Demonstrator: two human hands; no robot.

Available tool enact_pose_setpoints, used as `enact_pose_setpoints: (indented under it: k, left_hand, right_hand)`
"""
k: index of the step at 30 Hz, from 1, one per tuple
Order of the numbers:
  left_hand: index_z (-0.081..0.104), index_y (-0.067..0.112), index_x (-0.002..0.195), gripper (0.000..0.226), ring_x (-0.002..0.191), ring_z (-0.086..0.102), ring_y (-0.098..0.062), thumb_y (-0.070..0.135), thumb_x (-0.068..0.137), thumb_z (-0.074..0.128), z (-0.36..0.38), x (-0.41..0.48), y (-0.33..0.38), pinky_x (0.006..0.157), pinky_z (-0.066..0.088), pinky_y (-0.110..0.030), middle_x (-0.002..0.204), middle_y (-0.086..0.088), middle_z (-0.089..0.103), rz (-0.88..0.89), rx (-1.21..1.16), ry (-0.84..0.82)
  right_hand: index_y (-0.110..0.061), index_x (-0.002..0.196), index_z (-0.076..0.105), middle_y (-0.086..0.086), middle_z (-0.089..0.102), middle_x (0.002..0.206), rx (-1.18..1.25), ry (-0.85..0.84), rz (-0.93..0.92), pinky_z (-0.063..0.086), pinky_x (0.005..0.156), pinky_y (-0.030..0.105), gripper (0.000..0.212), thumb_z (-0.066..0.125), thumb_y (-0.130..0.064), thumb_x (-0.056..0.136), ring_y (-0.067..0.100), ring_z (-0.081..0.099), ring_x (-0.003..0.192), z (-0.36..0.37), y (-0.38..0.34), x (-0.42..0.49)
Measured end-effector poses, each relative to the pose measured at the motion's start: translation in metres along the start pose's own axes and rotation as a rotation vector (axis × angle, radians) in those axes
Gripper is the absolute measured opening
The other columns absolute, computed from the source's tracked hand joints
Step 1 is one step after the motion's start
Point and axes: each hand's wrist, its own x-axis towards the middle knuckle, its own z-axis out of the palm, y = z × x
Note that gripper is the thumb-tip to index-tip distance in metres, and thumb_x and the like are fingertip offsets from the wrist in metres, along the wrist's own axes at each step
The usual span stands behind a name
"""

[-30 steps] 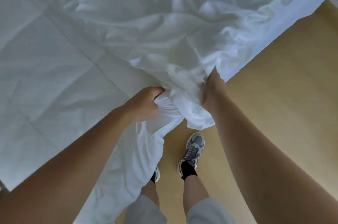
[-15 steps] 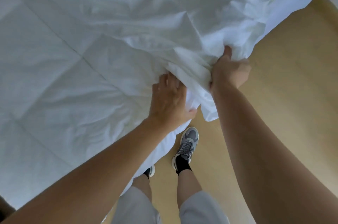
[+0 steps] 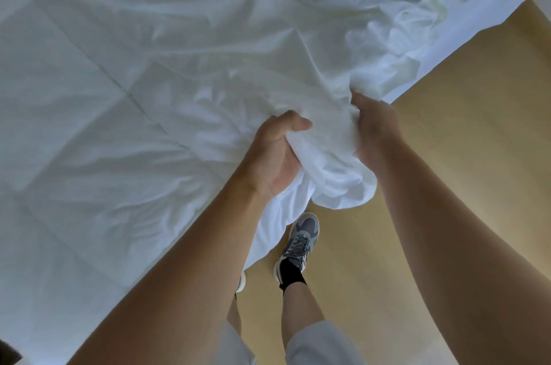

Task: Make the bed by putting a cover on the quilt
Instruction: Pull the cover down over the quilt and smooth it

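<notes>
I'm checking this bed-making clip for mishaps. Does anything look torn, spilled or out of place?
Nothing torn or spilled. The cover is bunched and creased where the left hand and right hand grip it; a fold hangs off the edge above the floor. Normal mid-task.

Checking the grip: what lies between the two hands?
A bunched fold of white fabric cover, gripped by left hand and right hand; head view.

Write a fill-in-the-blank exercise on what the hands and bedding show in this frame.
The left hand and right hand both grip bunched ____ fabric.
The quilt with stitched squares lies to the ____ of both hands.
The grey sneaker is worn over a ____ sock.
Missing: white; left; black.
</notes>
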Motion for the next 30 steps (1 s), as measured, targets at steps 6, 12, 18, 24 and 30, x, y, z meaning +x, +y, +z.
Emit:
enact_pose_setpoints:
  k: [6,12,18,24,30]
  left_hand:
    - [0.062,0.017,0.131,0.048,0.120,0.061,-0.012,0.041,0.091,0.068,0.004,0.005,-0.014,0.111,0.040,-0.033,0.125,0.005,0.069,-0.139,0.715,0.082]
    - [0.061,0.020,0.127,0.051,0.107,0.060,0.004,0.057,0.092,0.054,-0.027,-0.030,-0.055,0.100,0.044,-0.012,0.121,0.000,0.064,-0.090,0.648,0.380]
    - [0.057,0.039,0.101,0.037,0.094,0.062,0.002,0.070,0.088,0.044,-0.075,-0.104,-0.075,0.095,0.050,-0.042,0.102,0.019,0.065,-0.044,0.289,0.855]
    - [0.063,0.040,0.119,0.029,0.108,0.062,0.007,0.023,0.095,0.066,-0.137,-0.202,-0.063,0.094,0.049,-0.031,0.121,0.024,0.065,-0.025,0.285,0.950]
    - [0.071,0.005,0.120,0.045,0.121,0.062,-0.034,0.022,0.079,0.078,-0.172,-0.183,0.005,0.110,0.043,-0.049,0.126,-0.018,0.068,-0.022,0.133,0.758]
  right_hand:
    - [-0.020,0.108,0.072,0.000,0.079,0.094,-0.153,-0.128,0.066,0.059,0.087,0.043,0.060,0.079,-0.065,0.069,0.025,0.076,0.090,0.010,-0.016,0.011]
    - [-0.015,0.081,0.063,-0.003,0.062,0.071,-0.295,0.213,-0.205,0.046,0.059,0.029,0.024,0.057,-0.036,0.091,0.020,0.060,0.069,0.031,-0.018,0.009]
    - [-0.011,0.101,0.061,-0.001,0.064,0.090,-0.228,0.461,-0.235,0.050,0.087,0.031,0.021,0.050,-0.028,0.098,0.023,0.062,0.094,0.047,-0.032,0.013]
    - [-0.009,0.115,0.064,0.004,0.068,0.106,-0.274,0.518,-0.183,0.049,0.092,0.032,0.032,0.048,-0.032,0.099,0.023,0.063,0.101,0.053,-0.007,0.003]
    - [-0.006,0.126,0.060,0.023,0.063,0.121,-0.601,0.402,-0.130,0.045,0.100,0.047,0.066,0.032,-0.058,0.097,0.040,0.058,0.115,0.030,0.031,-0.006]
